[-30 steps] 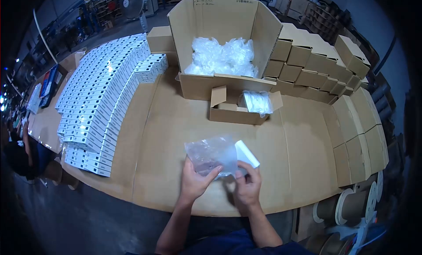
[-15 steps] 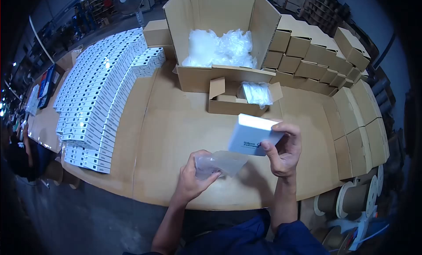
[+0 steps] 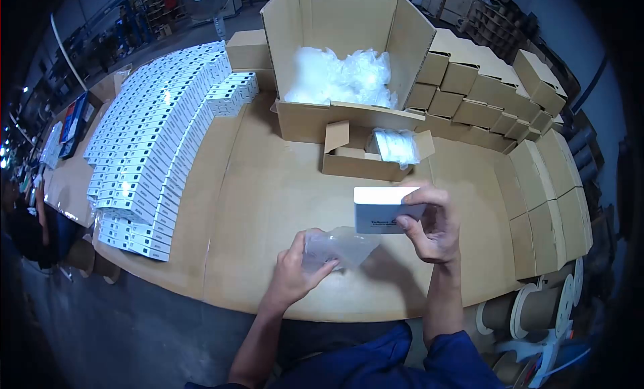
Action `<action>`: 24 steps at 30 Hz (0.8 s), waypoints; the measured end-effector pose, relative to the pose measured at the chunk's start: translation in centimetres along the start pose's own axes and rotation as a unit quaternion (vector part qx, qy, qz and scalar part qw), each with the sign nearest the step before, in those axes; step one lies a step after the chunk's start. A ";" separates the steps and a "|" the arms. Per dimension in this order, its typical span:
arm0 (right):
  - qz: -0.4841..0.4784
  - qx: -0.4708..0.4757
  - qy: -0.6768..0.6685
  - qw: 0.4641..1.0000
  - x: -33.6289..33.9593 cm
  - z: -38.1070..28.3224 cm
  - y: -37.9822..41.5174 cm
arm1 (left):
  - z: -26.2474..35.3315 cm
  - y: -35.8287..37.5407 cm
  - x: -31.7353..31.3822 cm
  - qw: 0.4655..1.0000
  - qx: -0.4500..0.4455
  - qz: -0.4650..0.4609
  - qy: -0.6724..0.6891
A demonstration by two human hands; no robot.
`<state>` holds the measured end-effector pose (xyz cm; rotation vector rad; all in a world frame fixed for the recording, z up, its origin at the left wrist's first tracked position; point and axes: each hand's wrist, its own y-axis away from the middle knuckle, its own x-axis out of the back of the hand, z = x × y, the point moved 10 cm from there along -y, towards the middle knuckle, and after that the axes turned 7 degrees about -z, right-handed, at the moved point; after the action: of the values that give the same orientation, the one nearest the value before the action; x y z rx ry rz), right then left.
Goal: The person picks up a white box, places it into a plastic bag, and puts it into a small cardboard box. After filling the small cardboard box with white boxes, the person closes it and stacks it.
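Note:
Low over the cardboard-covered table, my left hand point(image 3: 295, 271) grips a clear plastic bag point(image 3: 342, 247), whose mouth points to the right. My right hand point(image 3: 435, 226) pinches a flat white box point(image 3: 379, 211) at its right end, thumb in front and fingers behind. Dark print shows on the face turned toward me. The white box hovers just above the bag's free end, outside it. Beyond my hands stands an open small carton point(image 3: 355, 166), with plastic-wrapped white boxes point(image 3: 396, 147) in its right part.
A large open carton point(image 3: 305, 124) full of clear plastic bags point(image 3: 345, 77) stands at the back. Stacked white boxes point(image 3: 151, 137) fill the left side. Brown cartons point(image 3: 483, 87) are piled along the back right and right edge. White-rimmed spools point(image 3: 537, 307) sit below right; another person's arm point(image 3: 41, 214) shows far left.
The white box has tipped, so its top edge faces me more and the printed face looks shorter. My left hand keeps the plastic bag in nearly the same place. The whole view has shifted slightly.

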<state>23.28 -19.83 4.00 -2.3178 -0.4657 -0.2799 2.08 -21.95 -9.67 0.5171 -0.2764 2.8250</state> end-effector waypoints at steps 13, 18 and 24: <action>-0.063 0.002 0.020 0.998 -1.2 0.2 -0.7 | -0.8 -0.4 -0.3 0.999 0.031 -0.006 -0.011; -0.153 -0.084 0.041 0.984 -2.8 1.1 -1.1 | -0.6 -0.5 -0.7 0.999 0.031 -0.026 -0.021; -0.149 -0.092 -0.001 0.985 -4.7 2.2 -2.3 | -0.6 -0.6 -0.9 1.000 0.011 -0.019 0.018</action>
<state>18.16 -17.89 2.31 -2.4229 -0.8208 -0.4818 2.89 -21.39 -10.46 0.4717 -0.2263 2.8003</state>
